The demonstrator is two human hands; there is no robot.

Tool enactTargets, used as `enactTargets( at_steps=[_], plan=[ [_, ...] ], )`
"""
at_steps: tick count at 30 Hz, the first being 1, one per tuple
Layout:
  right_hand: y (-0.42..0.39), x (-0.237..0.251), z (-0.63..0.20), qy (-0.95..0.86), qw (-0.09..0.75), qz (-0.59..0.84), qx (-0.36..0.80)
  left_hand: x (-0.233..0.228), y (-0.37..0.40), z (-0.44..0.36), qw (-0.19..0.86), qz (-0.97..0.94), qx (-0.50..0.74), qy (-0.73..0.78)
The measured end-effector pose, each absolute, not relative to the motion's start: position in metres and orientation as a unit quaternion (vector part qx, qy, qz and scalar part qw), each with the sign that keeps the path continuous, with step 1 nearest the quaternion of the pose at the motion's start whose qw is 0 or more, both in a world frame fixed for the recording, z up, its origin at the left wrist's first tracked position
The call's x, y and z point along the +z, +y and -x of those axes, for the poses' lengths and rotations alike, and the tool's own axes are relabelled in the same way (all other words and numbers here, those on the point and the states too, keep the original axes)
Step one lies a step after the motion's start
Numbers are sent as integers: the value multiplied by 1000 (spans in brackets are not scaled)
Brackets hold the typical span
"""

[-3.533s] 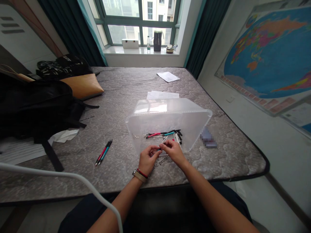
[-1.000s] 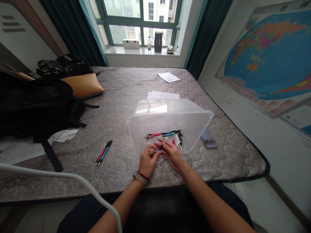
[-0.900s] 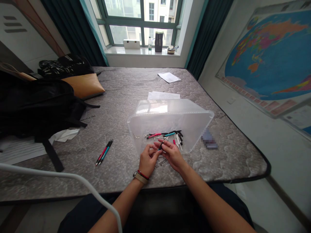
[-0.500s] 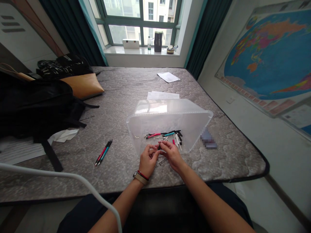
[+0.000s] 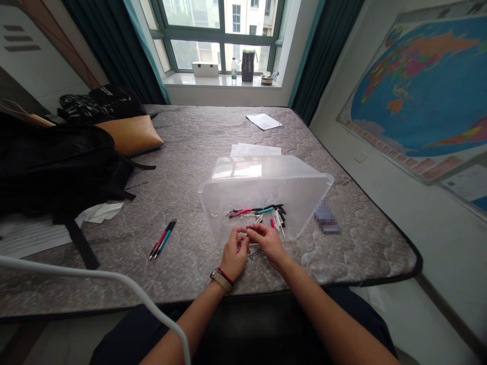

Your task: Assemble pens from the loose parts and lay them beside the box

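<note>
My left hand (image 5: 235, 252) and my right hand (image 5: 266, 242) meet at the near edge of a clear plastic bin (image 5: 266, 187) on the grey mattress (image 5: 190, 152). Both pinch one small dark pen part (image 5: 249, 233) between their fingertips; its exact shape is too small to tell. Inside the bin, just beyond my fingers, lie several pens and loose pen pieces (image 5: 258, 212) in red, teal, black and white. Two assembled pens (image 5: 163, 238), one red and one teal, lie side by side on the mattress to the left of my hands.
A black backpack (image 5: 57, 167) and a tan cushion (image 5: 129, 133) fill the left side. White papers (image 5: 255, 149) lie beyond the bin, crumpled paper (image 5: 102, 212) at left. A blurred small object (image 5: 325, 219) lies right of the bin. A white tube (image 5: 114, 284) crosses the near left.
My hands have drawn slightly nearer to me and closer together, still working the same small part. Everything else on the mattress lies where it was.
</note>
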State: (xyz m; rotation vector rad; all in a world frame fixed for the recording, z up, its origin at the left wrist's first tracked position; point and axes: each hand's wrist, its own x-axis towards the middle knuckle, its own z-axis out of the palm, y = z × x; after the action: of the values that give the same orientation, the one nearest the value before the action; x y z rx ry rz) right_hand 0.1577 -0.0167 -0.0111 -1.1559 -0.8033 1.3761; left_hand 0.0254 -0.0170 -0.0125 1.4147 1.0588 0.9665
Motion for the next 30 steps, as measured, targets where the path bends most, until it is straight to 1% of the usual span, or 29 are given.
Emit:
enactTargets(
  at_steps=[5, 7, 10, 13, 16, 19, 21, 23, 25, 27, 29, 30],
  plan=[
    [-17, -14, -159, -380, 533, 503, 564, -16, -21, -28, 532, -572, 425, 457],
    [-17, -13, -158, -389, 529, 504, 561, -15, -21, -28, 546, -558, 428, 456],
    [-18, -11, -156, -383, 528, 500, 570, -13, -18, -28, 589, -524, 430, 441],
    [-17, -6, -157, -378, 523, 505, 573, -15, -14, -29, 660, -459, 402, 437],
    [-11, 0, -171, -380, 551, 546, 503, -19, -10, -28, 729, -376, 374, 434],
    [-3, 3, -194, -358, 601, 585, 409, -22, -9, -26, 760, -320, 371, 426],
    [1, 2, -207, -340, 615, 595, 391, -23, -9, -25, 773, -298, 365, 424],
    [1, 0, -213, -341, 610, 598, 391, -24, -10, -25, 779, -288, 360, 426],
    [1, 1, -211, -367, 593, 600, 392, -25, -11, -26, 774, -286, 365, 430],
    [4, 6, -202, -435, 553, 606, 371, -25, -12, -29, 771, -281, 370, 436],
    [16, 15, -189, -549, 478, 605, 323, -24, -14, -32, 784, -261, 359, 434],
    [25, 20, -181, -615, 426, 595, 293, -23, -15, -33, 796, -248, 347, 429]
  ],
)
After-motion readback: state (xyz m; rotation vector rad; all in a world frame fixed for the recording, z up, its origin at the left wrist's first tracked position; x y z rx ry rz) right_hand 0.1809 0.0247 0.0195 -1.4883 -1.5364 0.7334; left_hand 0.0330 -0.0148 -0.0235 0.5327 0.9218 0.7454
